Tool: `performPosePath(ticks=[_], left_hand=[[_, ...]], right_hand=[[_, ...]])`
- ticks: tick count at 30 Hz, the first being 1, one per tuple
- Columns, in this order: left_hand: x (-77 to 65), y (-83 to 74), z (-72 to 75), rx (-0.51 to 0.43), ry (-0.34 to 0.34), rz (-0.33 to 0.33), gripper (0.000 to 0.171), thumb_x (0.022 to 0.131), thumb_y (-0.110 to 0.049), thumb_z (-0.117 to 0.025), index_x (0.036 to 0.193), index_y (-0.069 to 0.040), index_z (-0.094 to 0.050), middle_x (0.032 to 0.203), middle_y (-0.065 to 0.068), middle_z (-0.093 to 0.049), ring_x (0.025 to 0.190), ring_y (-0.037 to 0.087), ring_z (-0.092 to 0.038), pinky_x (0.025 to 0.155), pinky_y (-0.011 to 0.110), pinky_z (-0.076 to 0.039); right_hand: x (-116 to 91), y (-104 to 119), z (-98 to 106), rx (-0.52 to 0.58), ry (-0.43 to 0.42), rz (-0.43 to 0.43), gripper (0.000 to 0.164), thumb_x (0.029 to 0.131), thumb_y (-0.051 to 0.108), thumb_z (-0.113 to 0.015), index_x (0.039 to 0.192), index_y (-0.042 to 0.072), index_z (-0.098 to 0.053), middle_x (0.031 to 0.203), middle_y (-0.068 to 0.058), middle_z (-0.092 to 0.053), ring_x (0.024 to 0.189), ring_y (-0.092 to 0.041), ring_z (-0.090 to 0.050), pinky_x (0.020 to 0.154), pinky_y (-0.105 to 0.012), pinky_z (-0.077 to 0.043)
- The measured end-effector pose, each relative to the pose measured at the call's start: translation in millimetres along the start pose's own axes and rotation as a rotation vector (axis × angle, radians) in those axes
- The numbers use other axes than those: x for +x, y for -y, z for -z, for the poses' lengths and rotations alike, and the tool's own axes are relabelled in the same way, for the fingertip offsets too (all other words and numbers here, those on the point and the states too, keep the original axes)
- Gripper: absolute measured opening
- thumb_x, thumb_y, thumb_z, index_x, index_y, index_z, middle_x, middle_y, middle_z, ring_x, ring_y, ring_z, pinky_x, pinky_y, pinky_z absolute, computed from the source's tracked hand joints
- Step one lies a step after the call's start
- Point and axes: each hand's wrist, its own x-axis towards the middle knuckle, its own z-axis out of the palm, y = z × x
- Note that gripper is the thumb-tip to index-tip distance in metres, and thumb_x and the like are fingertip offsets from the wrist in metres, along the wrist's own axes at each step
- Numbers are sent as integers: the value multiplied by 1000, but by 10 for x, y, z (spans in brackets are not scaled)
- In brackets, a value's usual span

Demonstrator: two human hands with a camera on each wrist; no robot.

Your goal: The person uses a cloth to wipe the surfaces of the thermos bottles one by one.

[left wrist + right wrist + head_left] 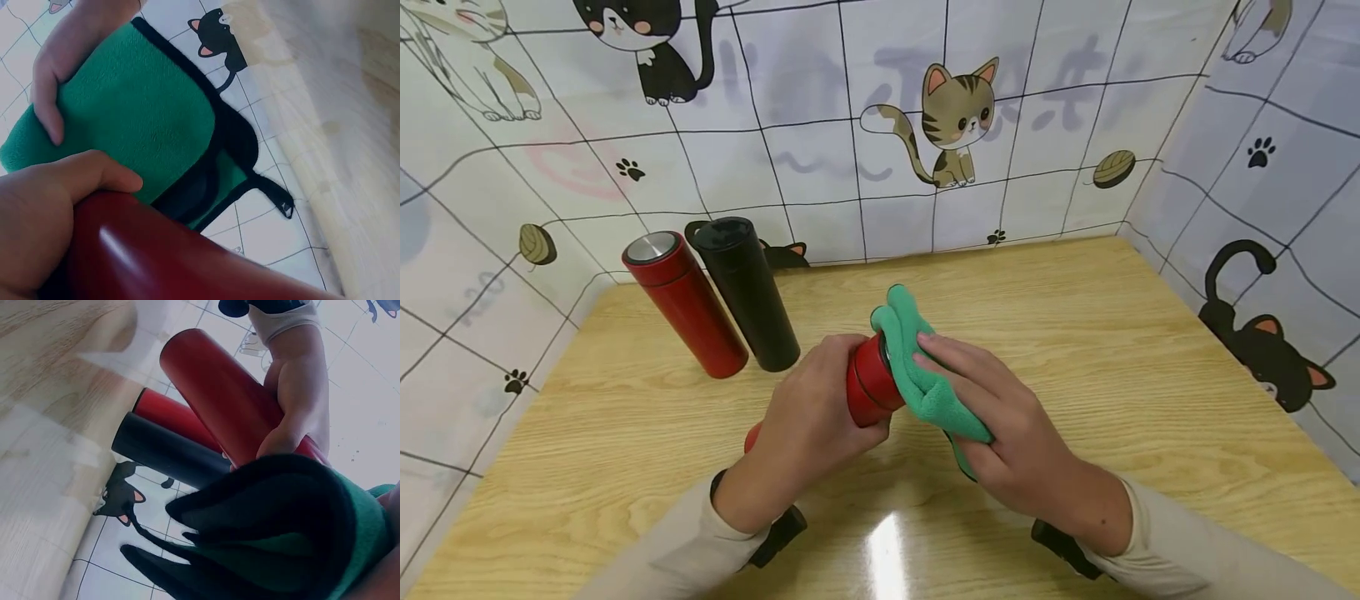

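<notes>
My left hand [812, 408] grips a red thermos bottle [868, 375] around its upper body, holding it tilted above the table with the top toward the right. In the right wrist view the bottle's smooth red body [212, 387] runs up to its base. My right hand [1007, 417] holds a folded green cloth [917, 367] against the bottle's top, which the cloth partly hides. Dark edging lines the cloth [144, 106] in the left wrist view, where the left thumb lies along the red bottle [150, 250] close beside it.
A second red thermos [688, 308] with a silver lid stands at the back left of the wooden table [1075, 333]. Right beside it is a black thermos [748, 292] with a loop at its lid. Cat-print sheeting [820, 167] walls the back and both sides.
</notes>
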Motion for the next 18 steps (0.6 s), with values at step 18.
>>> performPosePath(ticks=[18], left_hand=[[-9, -35, 137, -376, -52, -31, 77, 63, -26, -79, 125, -7, -37, 115, 3, -58, 99, 14, -59, 79, 28, -54]], right_hand=[[-111, 7, 11, 503, 63, -390, 54, 90, -12, -39, 141, 4, -33, 145, -13, -37, 133, -20, -38, 105, -26, -38]])
